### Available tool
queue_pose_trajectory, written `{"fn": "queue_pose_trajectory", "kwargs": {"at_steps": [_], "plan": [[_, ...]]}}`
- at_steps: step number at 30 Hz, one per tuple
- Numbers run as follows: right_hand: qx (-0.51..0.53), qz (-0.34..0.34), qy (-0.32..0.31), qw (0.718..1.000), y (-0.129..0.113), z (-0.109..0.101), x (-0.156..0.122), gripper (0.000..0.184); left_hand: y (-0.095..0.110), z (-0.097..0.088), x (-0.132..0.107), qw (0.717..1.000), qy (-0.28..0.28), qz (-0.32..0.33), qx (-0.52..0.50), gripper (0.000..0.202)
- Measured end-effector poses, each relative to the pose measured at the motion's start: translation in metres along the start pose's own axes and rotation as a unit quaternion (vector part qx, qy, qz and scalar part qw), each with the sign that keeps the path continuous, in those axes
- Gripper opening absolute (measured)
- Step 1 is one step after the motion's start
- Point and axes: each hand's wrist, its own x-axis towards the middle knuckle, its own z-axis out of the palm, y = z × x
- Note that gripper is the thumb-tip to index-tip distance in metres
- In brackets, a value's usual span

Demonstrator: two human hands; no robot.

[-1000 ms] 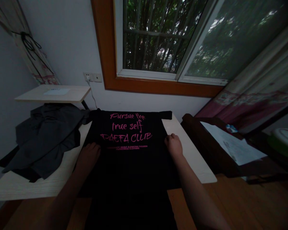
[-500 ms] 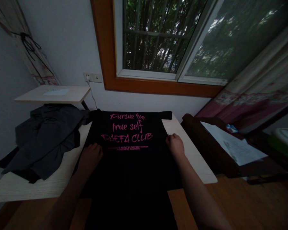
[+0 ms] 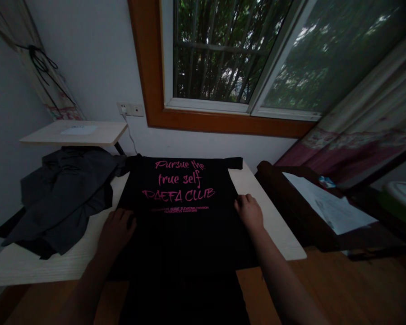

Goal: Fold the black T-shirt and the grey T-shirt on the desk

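Observation:
A black T-shirt with pink lettering lies spread flat on the pale table, its lower part hanging towards me over the near edge. At the shirt's left side is my left hand, palm down, its thumb apart from the bent fingers. My right hand rests at the right side of the shirt, level with the small print, fingers loosely bent and slightly apart. No cloth shows pinched in either hand, though the undersides of the fingers are hidden.
Dark grey clothing is heaped on the table's left part, below a small raised shelf. A cable runs from the wall socket. On the right stands dark brown furniture with papers on it.
My left hand has shifted left and a little towards me, and its fingers have loosened. The fingers of my right hand have opened slightly. The shirt has stayed in place.

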Motion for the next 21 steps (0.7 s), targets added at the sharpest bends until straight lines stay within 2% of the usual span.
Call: {"fn": "queue_pose_trajectory", "kwargs": {"at_steps": [4, 9, 13, 18, 21], "plan": [[-0.008, 0.007, -0.017, 1.000, 0.004, 0.001, 0.003, 0.022, -0.002, 0.006, -0.001, 1.000, 0.009, -0.003, -0.012, 0.033], [-0.015, 0.002, -0.034, 0.999, 0.003, -0.005, 0.009, 0.019, -0.005, 0.017, -0.001, 0.999, 0.003, 0.052, -0.013, 0.046], [-0.009, 0.004, -0.031, 0.999, -0.005, -0.009, 0.011, 0.019, -0.004, 0.016, 0.000, 0.997, -0.013, 0.070, -0.007, 0.046], [0.037, -0.023, -0.023, 0.999, -0.025, -0.006, 0.015, 0.023, 0.004, 0.014, 0.004, 0.997, -0.025, 0.066, -0.014, 0.045], [0.093, -0.046, -0.013, 0.994, -0.051, -0.001, 0.021, 0.032, 0.020, 0.013, 0.014, 0.997, -0.035, 0.072, -0.024, 0.048]]}}
